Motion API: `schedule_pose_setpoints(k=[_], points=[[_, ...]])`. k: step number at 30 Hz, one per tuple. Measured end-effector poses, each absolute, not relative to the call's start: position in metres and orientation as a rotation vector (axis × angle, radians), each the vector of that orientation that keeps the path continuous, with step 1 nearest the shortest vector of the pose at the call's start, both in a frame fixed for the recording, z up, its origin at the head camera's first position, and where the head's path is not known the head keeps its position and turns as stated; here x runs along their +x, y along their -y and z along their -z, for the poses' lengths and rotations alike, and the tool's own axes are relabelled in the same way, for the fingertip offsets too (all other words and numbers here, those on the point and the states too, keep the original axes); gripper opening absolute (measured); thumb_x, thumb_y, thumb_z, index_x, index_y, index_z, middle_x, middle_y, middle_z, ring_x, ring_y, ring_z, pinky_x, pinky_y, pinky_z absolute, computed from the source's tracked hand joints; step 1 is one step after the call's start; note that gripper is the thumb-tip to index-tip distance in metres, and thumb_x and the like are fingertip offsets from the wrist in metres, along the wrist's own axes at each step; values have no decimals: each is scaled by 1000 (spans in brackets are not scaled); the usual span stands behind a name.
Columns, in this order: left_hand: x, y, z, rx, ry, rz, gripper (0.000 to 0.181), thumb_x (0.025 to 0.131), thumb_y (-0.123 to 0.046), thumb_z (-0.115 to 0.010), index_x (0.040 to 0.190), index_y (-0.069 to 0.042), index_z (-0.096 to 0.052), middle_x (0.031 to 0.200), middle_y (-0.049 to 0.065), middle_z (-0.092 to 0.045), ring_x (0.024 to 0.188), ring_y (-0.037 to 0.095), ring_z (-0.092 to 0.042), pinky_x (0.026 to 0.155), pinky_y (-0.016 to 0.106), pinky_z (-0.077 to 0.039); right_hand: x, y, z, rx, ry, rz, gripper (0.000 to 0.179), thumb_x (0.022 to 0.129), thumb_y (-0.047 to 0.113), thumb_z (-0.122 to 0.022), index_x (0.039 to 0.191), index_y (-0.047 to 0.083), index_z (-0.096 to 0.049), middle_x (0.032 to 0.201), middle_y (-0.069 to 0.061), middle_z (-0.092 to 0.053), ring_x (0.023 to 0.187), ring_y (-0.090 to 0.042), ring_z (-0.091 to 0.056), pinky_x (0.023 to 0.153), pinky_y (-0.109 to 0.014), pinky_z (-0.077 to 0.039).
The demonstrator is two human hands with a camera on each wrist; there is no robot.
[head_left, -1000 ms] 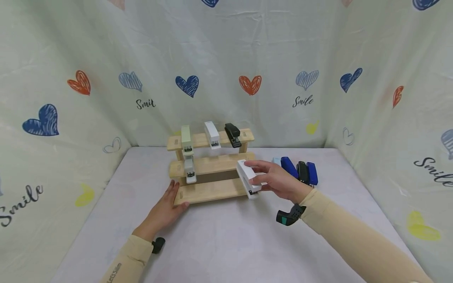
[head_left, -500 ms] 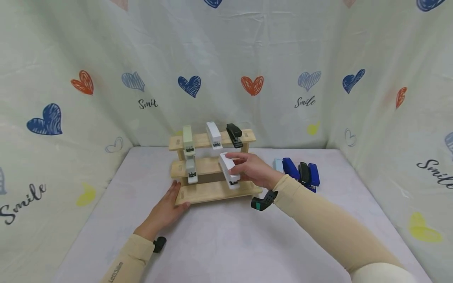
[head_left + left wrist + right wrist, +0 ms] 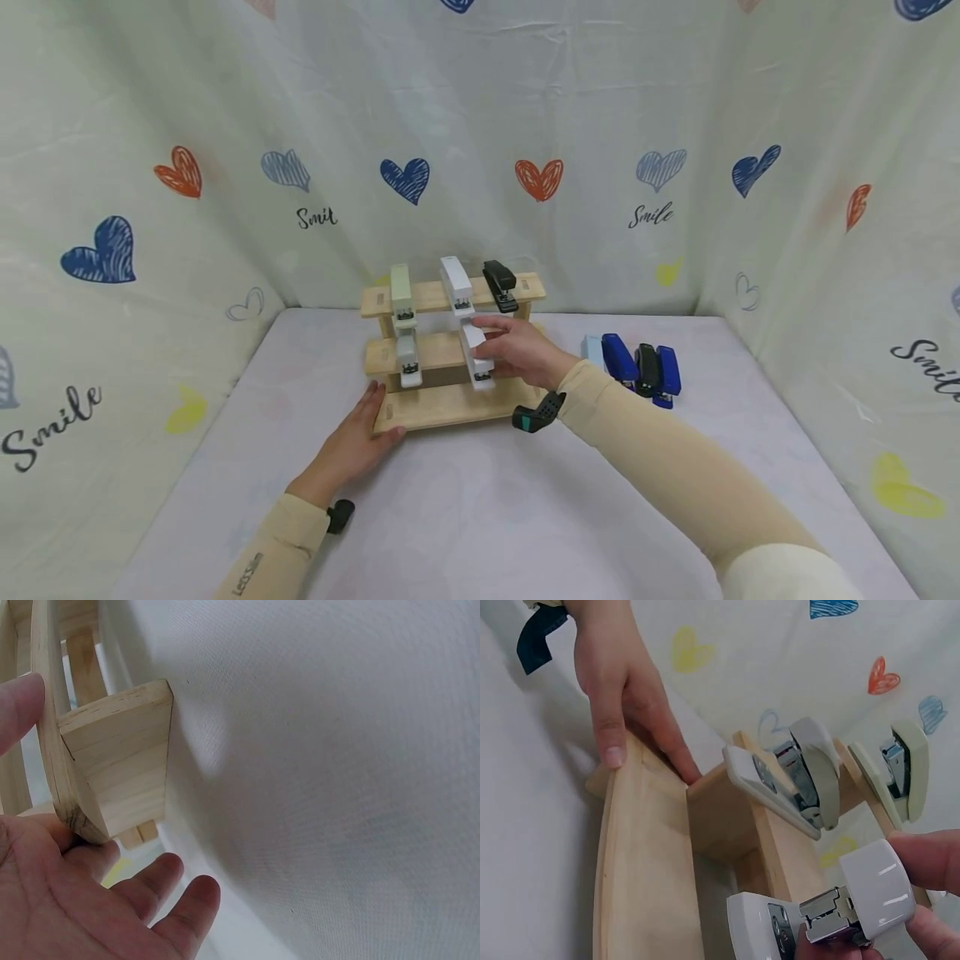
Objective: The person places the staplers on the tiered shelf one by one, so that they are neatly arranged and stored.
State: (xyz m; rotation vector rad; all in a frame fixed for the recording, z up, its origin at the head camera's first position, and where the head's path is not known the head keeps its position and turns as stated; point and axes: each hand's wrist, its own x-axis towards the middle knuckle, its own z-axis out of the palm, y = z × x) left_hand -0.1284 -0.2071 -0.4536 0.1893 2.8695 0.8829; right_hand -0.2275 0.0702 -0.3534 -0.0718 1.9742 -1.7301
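Observation:
My right hand grips a white stapler from its right side, at the middle tier of a three-tier wooden rack. Up close in the right wrist view, fingers pinch the white top arm of this stapler, its metal part facing the camera. Holding the left end of the bottom board, my left hand has its thumb at the front edge and fingers round the side. A grey-white stapler sits left on the middle tier. Along the top tier stand a light green stapler, another white stapler and a black one.
To the right of the rack, a light blue stapler, a blue stapler, a dark stapler and another blue stapler lie close together on the white tabletop. A heart-patterned curtain hangs behind.
My right hand has carried the white stapler leftward from the rack's right end to the middle tier, below the white one on top. My left hand has stayed on the rack.

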Motion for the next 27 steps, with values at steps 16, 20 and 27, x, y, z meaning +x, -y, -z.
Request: schedule_pose_setpoints(k=[16, 20, 27], points=[[-130, 206, 454, 186, -2866, -881, 87, 100, -44, -58, 158, 3, -12, 163, 24, -7, 146, 45, -15, 113, 60, -23, -235, -57, 352, -74, -1921, 1790, 50, 89, 1, -73, 136, 10, -58, 127, -13, -61, 102, -25, -63, 79, -36, -54], [-130, 206, 454, 183, -2862, -883, 87, 100, -43, -58, 158, 3, -12, 163, 24, -7, 147, 44, -15, 113, 60, -22, -236, -56, 353, -65, -1924, 1791, 51, 89, 2, -72, 137, 11, -58, 129, -12, -60, 104, -25, -63, 82, -37, -55], [-129, 208, 455, 193, -2872, -882, 88, 100, -46, -57, 157, 5, -13, 163, 25, -8, 146, 45, -15, 113, 60, -22, -238, -55, 355, -65, -1936, 1793, 50, 90, 3, -73, 137, 12, -58, 128, -11, -61, 105, -25, -62, 84, -38, -54]])
